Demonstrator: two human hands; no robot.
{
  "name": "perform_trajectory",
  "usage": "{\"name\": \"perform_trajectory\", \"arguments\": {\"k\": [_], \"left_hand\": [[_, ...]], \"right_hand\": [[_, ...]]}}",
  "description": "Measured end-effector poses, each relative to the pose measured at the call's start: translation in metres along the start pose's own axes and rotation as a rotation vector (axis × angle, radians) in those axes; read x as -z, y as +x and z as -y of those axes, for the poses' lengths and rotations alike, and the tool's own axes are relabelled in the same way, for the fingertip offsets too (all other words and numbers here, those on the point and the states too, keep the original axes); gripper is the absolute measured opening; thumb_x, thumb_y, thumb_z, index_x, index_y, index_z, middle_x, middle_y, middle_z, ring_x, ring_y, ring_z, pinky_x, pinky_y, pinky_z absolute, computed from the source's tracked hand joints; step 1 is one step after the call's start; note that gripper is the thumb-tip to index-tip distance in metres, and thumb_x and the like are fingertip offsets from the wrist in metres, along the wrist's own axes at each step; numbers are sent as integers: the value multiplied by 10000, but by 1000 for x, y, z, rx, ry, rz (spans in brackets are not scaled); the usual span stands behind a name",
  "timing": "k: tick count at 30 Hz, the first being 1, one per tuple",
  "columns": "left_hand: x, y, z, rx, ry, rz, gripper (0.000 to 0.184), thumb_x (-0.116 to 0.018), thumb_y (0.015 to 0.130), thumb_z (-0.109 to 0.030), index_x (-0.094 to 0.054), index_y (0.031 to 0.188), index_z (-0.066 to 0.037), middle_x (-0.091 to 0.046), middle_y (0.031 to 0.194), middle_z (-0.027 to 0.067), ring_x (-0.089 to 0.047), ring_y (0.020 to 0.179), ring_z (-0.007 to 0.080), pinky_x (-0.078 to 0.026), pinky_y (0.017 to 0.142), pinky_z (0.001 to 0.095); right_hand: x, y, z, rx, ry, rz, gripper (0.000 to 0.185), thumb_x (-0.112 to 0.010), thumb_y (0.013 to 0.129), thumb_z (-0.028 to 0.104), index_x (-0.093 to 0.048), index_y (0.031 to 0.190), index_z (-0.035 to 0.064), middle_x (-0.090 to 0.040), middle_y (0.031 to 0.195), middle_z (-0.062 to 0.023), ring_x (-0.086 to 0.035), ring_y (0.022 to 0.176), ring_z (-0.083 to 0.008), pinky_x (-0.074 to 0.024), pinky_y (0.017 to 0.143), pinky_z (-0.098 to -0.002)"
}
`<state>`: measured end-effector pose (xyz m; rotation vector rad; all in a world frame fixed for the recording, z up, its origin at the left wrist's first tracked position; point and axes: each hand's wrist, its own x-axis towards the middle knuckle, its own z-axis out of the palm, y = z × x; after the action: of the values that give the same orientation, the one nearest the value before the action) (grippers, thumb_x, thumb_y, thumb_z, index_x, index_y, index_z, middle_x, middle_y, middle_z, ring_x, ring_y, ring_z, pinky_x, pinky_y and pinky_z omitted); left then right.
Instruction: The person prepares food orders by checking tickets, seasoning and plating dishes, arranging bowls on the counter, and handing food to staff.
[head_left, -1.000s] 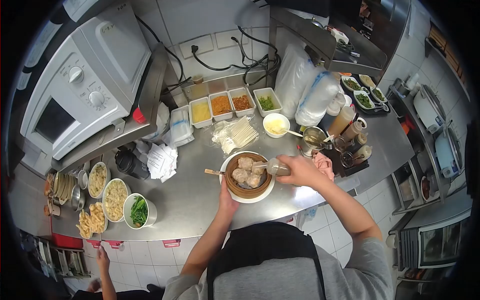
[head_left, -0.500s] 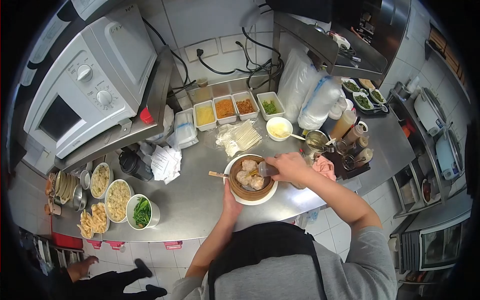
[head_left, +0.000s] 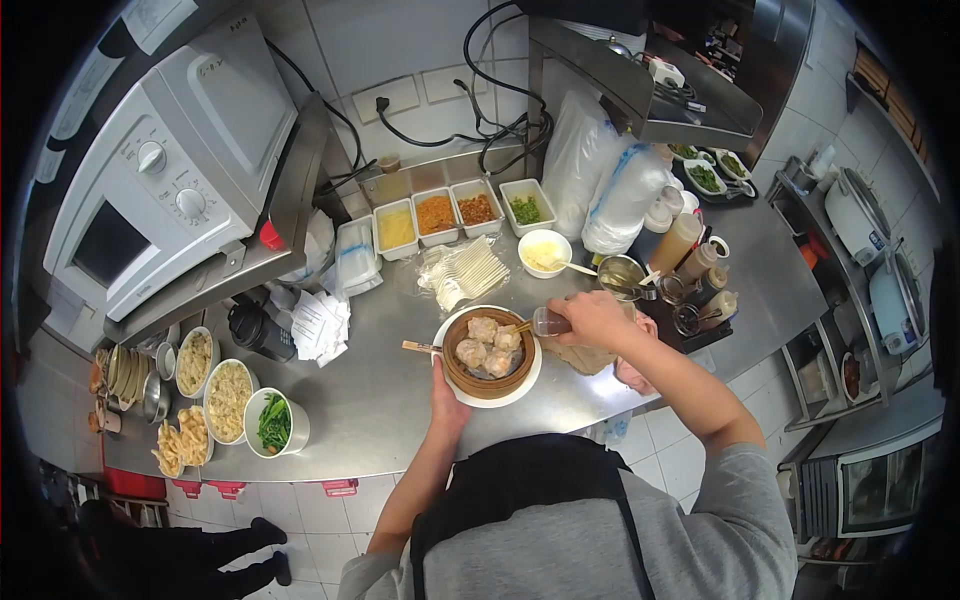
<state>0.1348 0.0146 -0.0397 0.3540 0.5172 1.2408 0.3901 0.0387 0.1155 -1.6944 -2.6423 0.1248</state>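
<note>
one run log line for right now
left hand: at plate edge | right hand: holding bottle near basket | basket: on plate, dumplings inside

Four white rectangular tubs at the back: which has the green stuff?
The rightmost tub, holding chopped greens. The other three, left to right, hold yellow food, orange food and reddish-brown food.

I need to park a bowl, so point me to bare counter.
The widest bare patch lies between the tub of greens and the left hand, nearer you than the paper slips. A narrower strip runs right of the plate, along the front edge. Squeeze bottles crowd the right, food bowls the left end.
</note>
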Motion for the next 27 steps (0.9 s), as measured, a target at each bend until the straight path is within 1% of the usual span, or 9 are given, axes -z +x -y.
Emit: {"name": "perform_trajectory", "arguments": {"k": [8,11,14,16,17,19,20,23,27], "left_hand": [[6,3,3,-20,40,-16,565,-186,957,-458,-308,1356,-78,-350,1389,117,-358,1265,277,-299,1056,418],[11,4,5,-22,21,-20,566,-211,957,-473,-304,1361,-88,-360,1384,108,-361,1263,270,-293,1061,399],[8,3,5,-6,2,-12,584,-198,953,-490,-288,1373,-94,-330,1405,106,-337,1280,272,-274,1070,408],[8,-1,2,50,26,-59,598,-188,948,-503,-276,1380,-100,-310,1415,106,-314,1291,284,-270,1069,432],[9,-2,2,64,41,-81,605,-183,945,-510,-269,1384,-103,-301,1420,105,-303,1296,290,-269,1068,444],[15,1,3,32,31,5,612,-180,941,-521,-262,1389,-113,-295,1425,99,-295,1301,293,-262,1071,447],[17,2,3,20,45,15,611,-179,943,-516,-268,1386,-106,-301,1423,97,-301,1299,284,-257,1075,437],[16,2,2,44,7,16,595,-181,950,-498,-283,1380,-99,-317,1415,96,-318,1290,279,-258,1075,429],[3,-5,-4,13,28,78,597,-202,945,-505,-304,1368,-95,-328,1409,98,-331,1281,284,-273,1068,434]], "right_hand": [[-6,-19,14,74,91,-21,382,-663,695,324,-575,1012,130,-632,820,-109,-632,758,-299,-500,661,-401],[11,-25,7,-94,280,-11,424,-672,685,289,-566,1054,109,-632,896,-126,-622,795,-313,-488,692,-395],[20,-39,-27,-104,709,-298,515,-693,668,176,-527,1143,65,-623,932,-143,-616,822,-280,-476,744,-341],[33,-55,-46,-160,749,-516,516,-692,650,108,-521,1133,37,-610,939,-148,-605,847,-270,-459,775,-325],[41,-60,-54,-169,766,-630,518,-692,642,74,-517,1128,24,-604,943,-151,-599,859,-265,-451,791,-317],[46,-70,-76,-260,526,-786,527,-674,614,29,-517,1118,35,-586,1023,-150,-567,964,-298,-436,844,-331],[47,-72,-83,-297,442,-862,486,-643,605,59,-542,1080,60,-582,1026,-146,-551,980,-345,-441,845,-395],[33,-68,-114,-265,519,-1000,472,-634,591,-29,-548,1050,34,-585,1001,-143,-571,956,-314,-444,829,-349],[-8,-54,-150,-367,678,-1044,496,-720,588,12,-547,1052,27,-608,982,-157,-597,932,-287,-455,813,-338]]}}
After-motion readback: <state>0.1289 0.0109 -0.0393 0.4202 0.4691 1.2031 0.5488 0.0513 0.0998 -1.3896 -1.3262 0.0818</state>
